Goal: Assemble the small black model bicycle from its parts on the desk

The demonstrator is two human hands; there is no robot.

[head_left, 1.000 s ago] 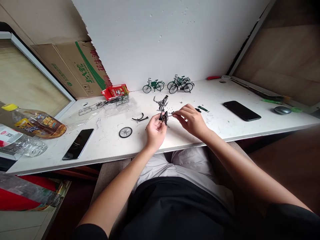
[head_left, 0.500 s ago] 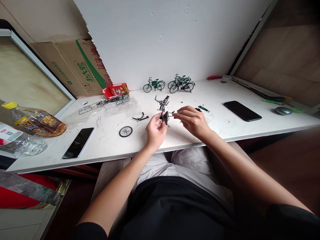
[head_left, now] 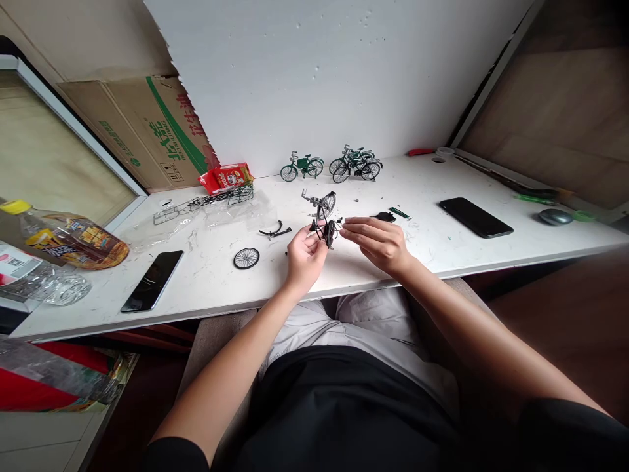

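Above the white desk, my left hand (head_left: 306,257) is closed around a black model bicycle (head_left: 325,208), which is held tilted with one spoked wheel pointing away from me. My right hand (head_left: 377,242) is beside it, fingertips pinched together at the bicycle's right side; what they grip, if anything, is too small to make out. To the left of my hands a loose spoked wheel (head_left: 246,258) lies flat. Behind that wheel is a curved black part (head_left: 275,229). Beyond my right hand are a small black piece (head_left: 385,217) and a green piece (head_left: 400,212).
Several finished model bicycles (head_left: 356,164) stand along the wall. A parts frame (head_left: 206,202), plastic wrap and a red packet (head_left: 226,178) lie at the back left. Phones lie left (head_left: 153,280) and right (head_left: 474,217). Bottles (head_left: 73,237) rest at the far left, a mouse (head_left: 555,217) far right.
The bicycle has turned in my left hand, so its spoked wheel now shows more fully. My right hand has shifted slightly, staying close to the bicycle's side.
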